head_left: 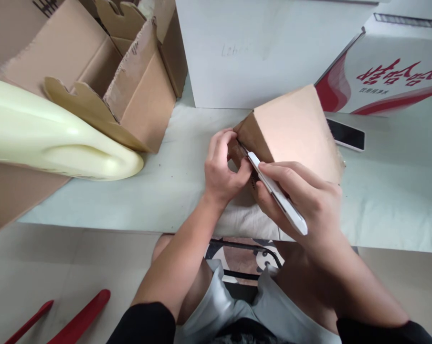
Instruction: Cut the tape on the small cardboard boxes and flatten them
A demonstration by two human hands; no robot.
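Note:
A brown cardboard box (290, 129) rests tilted on the pale green cloth of the table. My right hand (305, 196) is closed around a white utility knife (278, 193), whose tip touches the box's near left side. On that same side, my left hand (223, 165) grips the cardboard edge with curled fingers, just left of the knife tip. The blade's end is too small to make out clearly.
Open brown boxes (147, 100) stand at the back left, beside a pale yellow smooth object (68, 138). Behind the box are a large white box (273, 52) and a red-and-white carton (387, 67). A phone (346, 135) lies to the right.

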